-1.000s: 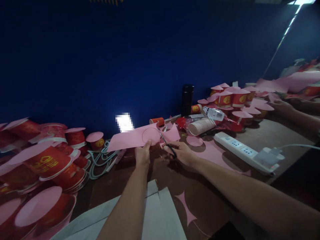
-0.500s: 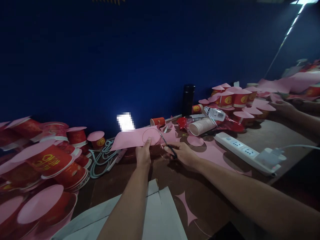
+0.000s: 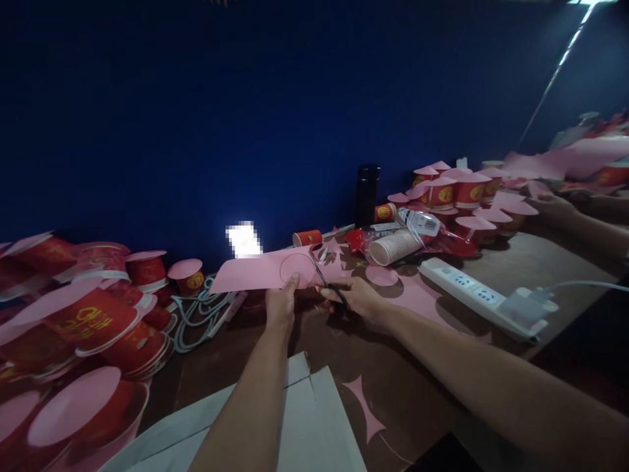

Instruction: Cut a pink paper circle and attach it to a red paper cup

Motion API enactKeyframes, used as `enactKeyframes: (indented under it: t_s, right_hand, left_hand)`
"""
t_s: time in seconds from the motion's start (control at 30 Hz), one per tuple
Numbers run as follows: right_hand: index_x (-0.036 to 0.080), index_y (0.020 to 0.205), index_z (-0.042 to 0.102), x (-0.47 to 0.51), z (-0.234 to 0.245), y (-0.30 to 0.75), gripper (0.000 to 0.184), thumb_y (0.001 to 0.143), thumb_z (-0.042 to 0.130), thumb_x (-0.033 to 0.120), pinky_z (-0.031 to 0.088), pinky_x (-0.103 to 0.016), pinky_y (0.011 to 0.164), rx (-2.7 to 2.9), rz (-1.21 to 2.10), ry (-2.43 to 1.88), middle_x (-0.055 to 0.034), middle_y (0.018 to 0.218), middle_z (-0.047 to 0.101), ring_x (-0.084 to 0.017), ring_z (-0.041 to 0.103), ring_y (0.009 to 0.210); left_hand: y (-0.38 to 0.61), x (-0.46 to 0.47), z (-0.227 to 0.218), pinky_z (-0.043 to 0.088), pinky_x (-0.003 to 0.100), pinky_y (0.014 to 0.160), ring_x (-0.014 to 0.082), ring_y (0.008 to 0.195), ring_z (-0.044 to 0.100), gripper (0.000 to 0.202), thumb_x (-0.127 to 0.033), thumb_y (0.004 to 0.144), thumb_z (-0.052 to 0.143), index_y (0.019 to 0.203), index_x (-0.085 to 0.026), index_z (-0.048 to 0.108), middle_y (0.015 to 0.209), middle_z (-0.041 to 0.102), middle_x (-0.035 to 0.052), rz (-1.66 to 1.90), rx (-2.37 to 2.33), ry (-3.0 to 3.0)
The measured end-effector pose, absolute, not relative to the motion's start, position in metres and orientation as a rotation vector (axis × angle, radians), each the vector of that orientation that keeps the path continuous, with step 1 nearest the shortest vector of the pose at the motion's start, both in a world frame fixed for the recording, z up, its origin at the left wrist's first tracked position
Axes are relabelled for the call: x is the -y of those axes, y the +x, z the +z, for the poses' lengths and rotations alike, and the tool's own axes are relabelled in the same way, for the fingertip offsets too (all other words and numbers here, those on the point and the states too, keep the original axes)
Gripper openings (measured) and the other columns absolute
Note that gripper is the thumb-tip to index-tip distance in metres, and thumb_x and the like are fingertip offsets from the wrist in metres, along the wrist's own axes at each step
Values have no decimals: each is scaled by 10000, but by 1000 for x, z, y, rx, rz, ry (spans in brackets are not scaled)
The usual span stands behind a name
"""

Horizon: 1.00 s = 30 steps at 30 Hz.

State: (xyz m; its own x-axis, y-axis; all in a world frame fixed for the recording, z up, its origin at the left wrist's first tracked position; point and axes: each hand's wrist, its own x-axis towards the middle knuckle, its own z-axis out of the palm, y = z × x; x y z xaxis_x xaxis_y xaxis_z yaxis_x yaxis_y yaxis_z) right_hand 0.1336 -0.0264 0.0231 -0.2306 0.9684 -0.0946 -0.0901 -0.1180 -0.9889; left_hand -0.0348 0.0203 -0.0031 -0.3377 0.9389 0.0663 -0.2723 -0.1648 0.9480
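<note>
A strip of pink paper point(image 3: 250, 270) with a circle drawn near its right end is pinched at its lower edge by my left hand point(image 3: 282, 303), thumb on top. My right hand point(image 3: 357, 300) is closed round the dark handles of a pair of scissors point(image 3: 336, 292). The scissors' blades point up and left, at the paper's right edge beside the drawn circle. Pink paper scraps point(image 3: 334, 261) lie just behind the blades. A cut pink disc point(image 3: 382, 275) rests on the table to the right of them.
Red paper cups point(image 3: 93, 314) topped with pink discs crowd the left; more cups point(image 3: 470, 190) stand back right. A black bottle point(image 3: 367, 195), stacked cups point(image 3: 396, 246) and a power strip point(image 3: 472, 288) are on the right. Another person's hand point(image 3: 553, 208) holds pink paper far right.
The view has shifted slightly. Both hands keep their holds, and the scissors stay at the paper's right edge with their blades tilted a little differently.
</note>
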Motion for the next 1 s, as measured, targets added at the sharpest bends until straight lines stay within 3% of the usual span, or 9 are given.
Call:
enactKeyframes:
  t_s: [0.23, 0.43, 0.7, 1.0]
  right_hand:
    - [151, 1065, 701, 19, 25, 140, 518, 642, 811, 427, 309, -170, 424, 1219, 1518, -1120, 0, 642, 618, -74, 503, 527]
    - [135, 1021, 716, 19, 24, 138, 501, 626, 819, 427, 311, -177, 431, 1184, 1482, -1119, 10, 621, 594, -68, 493, 514]
    - [149, 1023, 716, 20, 22, 137, 487, 647, 798, 447, 311, -183, 439, 1192, 1492, -1086, 26, 606, 558, -65, 468, 508]
    - [148, 941, 721, 22, 25, 138, 418, 670, 780, 462, 308, -180, 448, 1229, 1481, -1064, 33, 597, 542, -59, 456, 511]
  left_hand:
    - [-33, -20, 0, 527, 417, 900, 242, 891, 687, 396, -342, 627, 806, 911, -89, 696, 897, 720, 120, 1660, -1123, 897]
    - [-30, -17, 5, 543, 415, 873, 245, 880, 692, 339, -305, 636, 804, 881, -103, 688, 792, 711, 96, 1594, -1143, 823]
    - [-34, -23, -4, 501, 428, 936, 247, 933, 678, 416, -349, 635, 802, 942, -89, 690, 976, 713, 142, 1670, -1114, 924]
    - [-33, -20, -1, 532, 414, 873, 249, 879, 688, 406, -356, 630, 805, 903, -78, 691, 898, 718, 132, 1626, -1096, 877]
